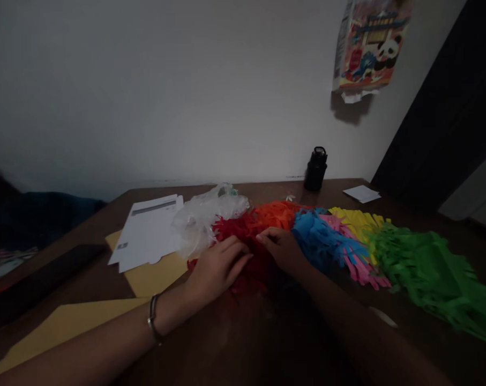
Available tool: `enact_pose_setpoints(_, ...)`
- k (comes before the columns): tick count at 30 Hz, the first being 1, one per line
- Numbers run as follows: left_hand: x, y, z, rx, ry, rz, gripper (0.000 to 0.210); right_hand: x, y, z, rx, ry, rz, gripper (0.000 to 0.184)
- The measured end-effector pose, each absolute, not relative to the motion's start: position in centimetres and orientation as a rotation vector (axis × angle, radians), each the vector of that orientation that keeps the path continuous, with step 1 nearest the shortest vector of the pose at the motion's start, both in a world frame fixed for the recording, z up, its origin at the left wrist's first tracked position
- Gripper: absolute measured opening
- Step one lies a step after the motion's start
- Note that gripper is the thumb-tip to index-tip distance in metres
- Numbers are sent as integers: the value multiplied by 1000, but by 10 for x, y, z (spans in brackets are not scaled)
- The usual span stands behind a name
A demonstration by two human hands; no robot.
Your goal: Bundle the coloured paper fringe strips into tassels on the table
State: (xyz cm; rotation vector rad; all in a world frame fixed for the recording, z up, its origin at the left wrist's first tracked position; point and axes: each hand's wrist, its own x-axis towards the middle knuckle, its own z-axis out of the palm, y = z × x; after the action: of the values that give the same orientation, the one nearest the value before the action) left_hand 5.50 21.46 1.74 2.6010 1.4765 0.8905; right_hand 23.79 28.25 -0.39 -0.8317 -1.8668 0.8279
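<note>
A heap of red fringed tissue paper (253, 268) lies at the middle of the table, under both hands. My left hand (218, 265), a bracelet at its wrist, rests on the heap's left side with fingers curled into the paper. On the other side, my right hand (283, 249) has thumb and forefinger pinched at the red strips. Orange fringed paper (278, 214) touches the red behind my hands. Blue fringed paper (325, 236) lies just beyond my right hand. The fingertips are dim, so the exact strips held are hard to make out.
Pink (363, 271), yellow (357, 222) and green fringed paper (427, 268) spread rightward. A clear plastic bag (206, 214), white sheets (150, 230) and yellow envelopes (158, 273) lie left. A black bottle (315, 170) stands near the wall; a panda-printed box (373, 48) hangs above.
</note>
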Motion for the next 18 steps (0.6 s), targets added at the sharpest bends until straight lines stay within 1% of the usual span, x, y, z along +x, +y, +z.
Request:
enact_pose_setpoints(3,65,208,19,2520,1534,757,24,236,279,-4,-822,-1869,901,22)
enact_pose_setpoints(7,74,208,23,2209,1607,803,25,235,277,-3,-789,-1898,969,18)
enact_pose_setpoints(12,75,208,23,1876,1647,783,33,234,277,-5,-805,-1881,1087,15)
enact_pose_setpoints(18,69,212,8,1454,1483,943,32,233,276,-8,-806,-1886,1121,13)
